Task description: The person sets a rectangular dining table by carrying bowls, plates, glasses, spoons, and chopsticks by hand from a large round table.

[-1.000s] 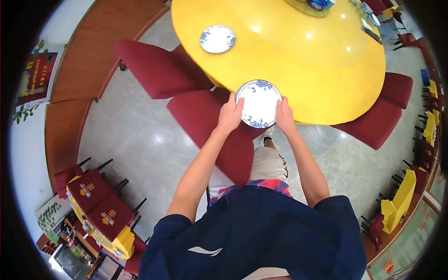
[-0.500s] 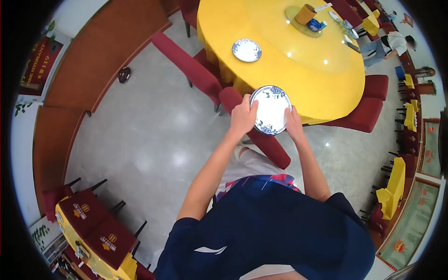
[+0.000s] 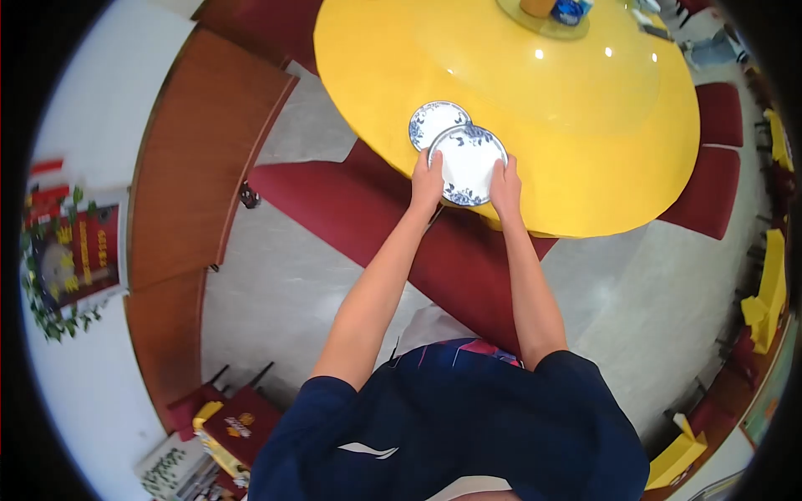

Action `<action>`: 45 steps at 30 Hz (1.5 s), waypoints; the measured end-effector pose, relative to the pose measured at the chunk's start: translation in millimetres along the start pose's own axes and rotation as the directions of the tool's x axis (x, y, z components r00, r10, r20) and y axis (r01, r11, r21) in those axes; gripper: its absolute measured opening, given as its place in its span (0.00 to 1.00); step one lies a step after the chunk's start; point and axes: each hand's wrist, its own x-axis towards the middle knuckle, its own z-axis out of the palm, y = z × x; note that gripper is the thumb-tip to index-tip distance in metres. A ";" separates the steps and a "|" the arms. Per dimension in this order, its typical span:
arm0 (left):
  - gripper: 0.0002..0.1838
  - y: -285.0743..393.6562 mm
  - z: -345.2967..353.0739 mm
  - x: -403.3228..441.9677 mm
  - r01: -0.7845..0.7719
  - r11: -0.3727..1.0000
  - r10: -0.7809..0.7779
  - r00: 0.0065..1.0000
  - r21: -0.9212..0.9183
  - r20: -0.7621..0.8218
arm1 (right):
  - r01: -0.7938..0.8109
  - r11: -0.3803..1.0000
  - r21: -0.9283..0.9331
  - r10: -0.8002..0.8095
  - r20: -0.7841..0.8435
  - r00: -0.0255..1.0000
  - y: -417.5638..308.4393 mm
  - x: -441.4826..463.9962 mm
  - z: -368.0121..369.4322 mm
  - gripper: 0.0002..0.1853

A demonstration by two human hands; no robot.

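Note:
Between my two hands is a round white plate with blue floral decoration (image 3: pixel 468 167); a dark doubled rim suggests a stack, but I cannot tell how many. My left hand (image 3: pixel 427 179) grips its left edge, thumb on top. On the right edge my right hand (image 3: pixel 505 188) holds it the same way. A similar plate (image 3: pixel 438 122) lies on the yellow tablecloth (image 3: pixel 585 184), just beyond and left of the held one, which partly covers it from view. The held plate is over the table's near edge.
Red chairs stand in front of me (image 3: pixel 434 250) and at the right of the table (image 3: pixel 706 196). A glass turntable on the table bears a blue item (image 3: pixel 568 12). A wooden partition (image 3: pixel 209 150) runs along the left. Part of a person (image 3: pixel 714 52) shows far right.
The plate in my hands has come closer to the plate on the table and now overlaps it in view. My view has shifted, with the red chair in front now lying across below my hands.

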 end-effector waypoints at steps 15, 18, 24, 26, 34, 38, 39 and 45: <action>0.27 -57.1 32.1 63.5 0.174 0.985 -0.174 0.984 -0.018 -0.029 | -0.003 0.993 0.114 0.032 -0.256 0.966 46.4 59.4 46.5 0.22; 0.28 -56.8 41.1 44.3 0.237 0.970 -0.232 0.969 -0.049 0.089 | 0.029 0.996 0.082 -0.004 -0.297 0.955 55.2 52.9 27.0 0.21; 0.24 -49.0 41.6 45.2 0.228 0.968 -0.208 0.963 -0.108 0.169 | -0.003 1.000 -0.001 0.002 -0.305 0.952 60.3 55.5 34.0 0.17; 0.23 -56.1 42.2 46.9 0.201 0.977 -0.189 0.973 -0.075 0.135 | -0.012 0.999 -0.034 0.000 -0.325 0.946 55.8 53.8 35.8 0.16; 0.22 -59.2 50.5 47.3 0.098 0.995 -0.097 0.994 -0.016 0.049 | 0.032 0.999 -0.030 -0.040 -0.323 0.945 53.5 54.1 36.1 0.16; 0.21 -52.3 54.5 43.4 0.061 0.998 -0.061 0.998 0.029 0.003 | 0.013 0.997 -0.079 -0.034 -0.274 0.961 50.6 57.6 31.8 0.17; 0.21 -51.4 55.2 41.7 0.011 0.999 -0.011 1.000 0.033 -0.014 | 0.013 0.997 -0.082 -0.034 -0.264 0.964 51.4 58.9 31.6 0.17; 0.22 -44.1 58.1 38.7 0.159 0.972 -0.140 0.983 0.170 -0.120 | 0.019 0.996 -0.083 -0.038 -0.237 0.971 57.2 64.9 31.6 0.17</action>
